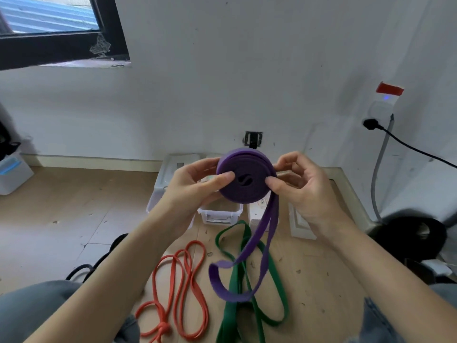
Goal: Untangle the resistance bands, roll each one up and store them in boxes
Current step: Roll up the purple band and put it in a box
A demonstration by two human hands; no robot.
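A purple resistance band (246, 179) is mostly wound into a flat coil held up in mid-air; its loose tail hangs down and curls above the floor. My left hand (195, 186) grips the coil's left side, thumb on its face. My right hand (299, 186) pinches the coil's right edge. Below, on the wooden floor, lie an orange band (183, 288) with a knot near its lower end and a green band (249, 276), both unrolled. A clear plastic box (220, 214) stands open behind the coil, partly hidden by my hands.
More white boxes and lids (170, 174) stand by the wall behind my hands. A black band (81, 269) peeks out at the left by my knee. A black round object (410, 238) and a cable (415, 149) sit at the right. A white bin (12, 172) is far left.
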